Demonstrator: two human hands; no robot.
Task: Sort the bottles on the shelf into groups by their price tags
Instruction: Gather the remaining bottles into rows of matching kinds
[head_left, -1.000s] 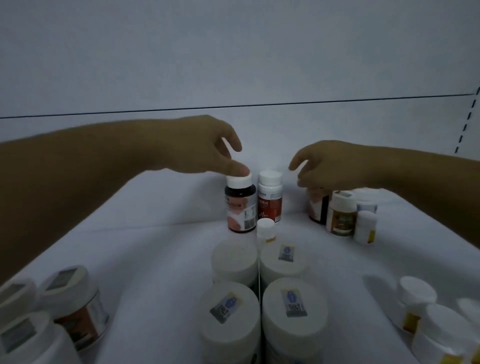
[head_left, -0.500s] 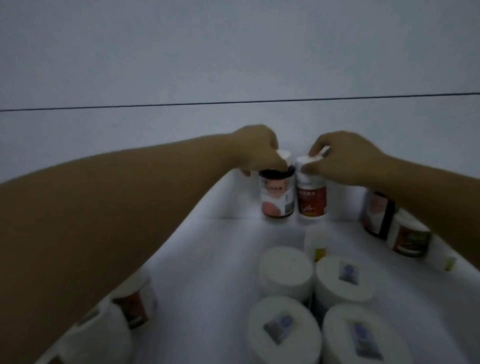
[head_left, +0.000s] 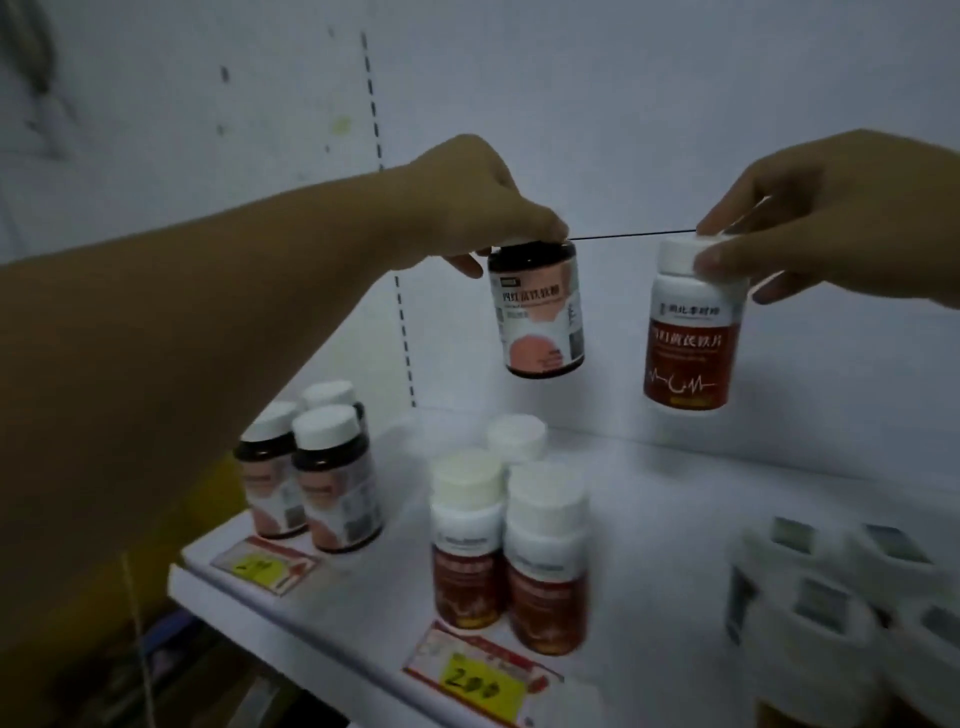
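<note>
My left hand (head_left: 483, 208) grips a dark bottle with a pink label (head_left: 540, 312) by its cap, held in the air above the shelf. My right hand (head_left: 831, 218) holds a white bottle with a red label (head_left: 693, 332) by its white cap, also lifted. Below on the white shelf (head_left: 649, 519) stand three dark pink-labelled bottles (head_left: 332, 478) at the left behind a yellow price tag (head_left: 260, 566). Three white red-labelled bottles (head_left: 540, 551) stand behind a yellow price tag reading 2.00 (head_left: 475, 683).
Several wide white jars with stickers on their lids (head_left: 831, 597) crowd the shelf's right front. The shelf's front edge (head_left: 291, 634) runs diagonally at lower left, with a drop below it. The white back wall (head_left: 623, 104) has a slotted upright.
Both hands have lifted their bottles off the back of the shelf and carried them up. The view has swung left, bringing the price tags and sorted groups into sight.
</note>
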